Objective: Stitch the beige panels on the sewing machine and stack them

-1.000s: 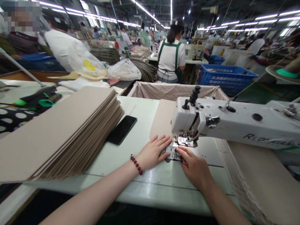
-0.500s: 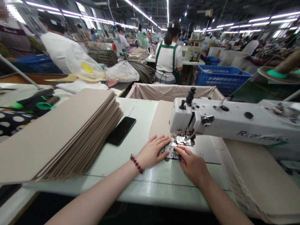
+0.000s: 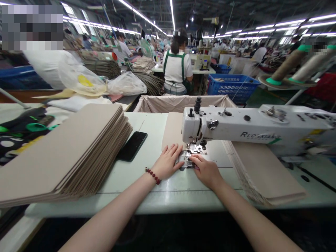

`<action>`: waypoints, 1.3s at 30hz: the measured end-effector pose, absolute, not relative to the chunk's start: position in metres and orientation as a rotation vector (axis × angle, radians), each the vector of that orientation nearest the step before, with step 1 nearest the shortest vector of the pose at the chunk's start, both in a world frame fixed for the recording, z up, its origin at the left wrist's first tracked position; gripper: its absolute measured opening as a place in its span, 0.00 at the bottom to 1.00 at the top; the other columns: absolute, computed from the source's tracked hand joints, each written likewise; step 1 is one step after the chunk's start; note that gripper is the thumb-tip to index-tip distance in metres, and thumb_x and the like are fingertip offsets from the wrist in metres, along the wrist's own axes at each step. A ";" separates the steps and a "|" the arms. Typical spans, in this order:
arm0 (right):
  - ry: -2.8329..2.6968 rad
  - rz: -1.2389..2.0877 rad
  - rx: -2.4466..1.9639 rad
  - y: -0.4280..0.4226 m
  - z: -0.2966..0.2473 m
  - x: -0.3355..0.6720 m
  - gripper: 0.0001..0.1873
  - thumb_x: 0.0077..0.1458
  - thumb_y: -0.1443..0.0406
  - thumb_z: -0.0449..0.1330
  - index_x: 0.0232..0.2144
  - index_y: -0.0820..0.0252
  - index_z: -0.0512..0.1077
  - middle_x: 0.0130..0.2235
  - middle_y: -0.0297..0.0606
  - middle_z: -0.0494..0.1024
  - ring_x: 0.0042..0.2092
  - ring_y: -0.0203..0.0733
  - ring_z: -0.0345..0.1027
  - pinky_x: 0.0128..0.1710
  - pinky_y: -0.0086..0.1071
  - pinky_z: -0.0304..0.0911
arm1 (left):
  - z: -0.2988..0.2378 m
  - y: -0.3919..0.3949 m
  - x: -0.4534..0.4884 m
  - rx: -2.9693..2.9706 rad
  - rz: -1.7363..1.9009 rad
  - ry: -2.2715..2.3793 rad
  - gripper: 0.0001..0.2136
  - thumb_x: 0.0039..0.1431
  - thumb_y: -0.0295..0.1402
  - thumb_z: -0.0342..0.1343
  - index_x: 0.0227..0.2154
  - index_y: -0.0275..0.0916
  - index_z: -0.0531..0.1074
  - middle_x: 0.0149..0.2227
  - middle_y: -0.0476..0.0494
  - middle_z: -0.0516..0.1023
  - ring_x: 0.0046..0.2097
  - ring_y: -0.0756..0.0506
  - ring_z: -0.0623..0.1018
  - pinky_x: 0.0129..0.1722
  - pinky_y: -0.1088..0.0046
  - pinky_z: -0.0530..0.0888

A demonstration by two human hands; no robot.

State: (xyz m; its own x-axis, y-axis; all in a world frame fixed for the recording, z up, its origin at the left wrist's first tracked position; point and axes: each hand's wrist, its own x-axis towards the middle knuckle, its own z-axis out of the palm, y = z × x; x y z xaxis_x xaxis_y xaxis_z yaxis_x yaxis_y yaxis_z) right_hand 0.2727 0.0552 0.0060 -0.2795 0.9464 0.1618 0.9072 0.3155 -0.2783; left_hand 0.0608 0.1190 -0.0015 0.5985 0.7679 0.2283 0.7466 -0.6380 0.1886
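My left hand [image 3: 168, 162], a beaded bracelet at its wrist, lies flat beside the sewing machine's needle area. Its fingers are spread, with their tips at the near edge of a beige panel [image 3: 170, 127] on the table. Just right of it, my right hand [image 3: 207, 170] has its fingers pressed together at the metal plate [image 3: 188, 162] in front of the presser foot. Something small and purplish shows under those fingers; what it is I cannot make out. Above both hands stands the white head of the sewing machine [image 3: 194, 124], whose arm runs off to the right.
A tall stack of beige panels [image 3: 70, 147] fills the table's left side, with a black phone [image 3: 133, 145] beside it. Another panel stack [image 3: 267, 171] lies under the machine arm. Behind the table are a cloth-lined bin [image 3: 181, 103], a blue crate [image 3: 233, 85] and a co-worker [image 3: 174, 70] facing away.
The camera view has shifted, showing more of the machine's right side and thread spools. Both hands keep nearly the same place beside the needle area.
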 end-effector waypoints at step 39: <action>-1.631 0.805 -1.649 -0.089 0.009 0.294 0.10 0.60 0.59 0.53 0.39 0.54 0.72 0.28 0.31 0.72 0.30 0.37 0.65 0.31 0.29 0.59 | 0.048 -0.020 0.052 2.689 0.174 0.956 0.15 0.68 0.29 0.43 0.55 0.47 0.64 0.53 0.50 0.73 0.52 0.49 0.73 0.64 0.62 0.58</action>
